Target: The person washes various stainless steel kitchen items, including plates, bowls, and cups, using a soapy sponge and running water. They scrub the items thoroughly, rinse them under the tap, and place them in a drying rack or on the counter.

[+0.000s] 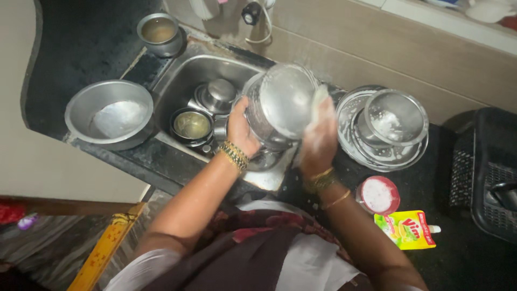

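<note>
- A steel pot is held tilted above the right end of the sink, its soapy round bottom turned up toward the camera.
- The pot hangs over the sink's front right corner, just beside the stack of soapy plates on the worktop; little room lies between pot and stack.
- The left hand is clamped on the pot's left side, fingers wrapped round the wall, thumb on top.
- The right hand, covered in foam, is closed on a white scrub pad and presses it against the pot's right rim.
- In the sink below, a small steel pot with a lid and a steel cup sit close together, filling most of the basin's floor.
- On top of the plate stack sits a steel bowl with foam inside.
- A wide steel basin sits on the worktop left of the sink, at the worktop's front edge.
- A small steel vessel stands behind the sink's left corner.
- Near the right forearm lie a red round tub of white soap and a yellow-green pouch, well apart from the pot.
- A black crate stands at the far right of the worktop.
</note>
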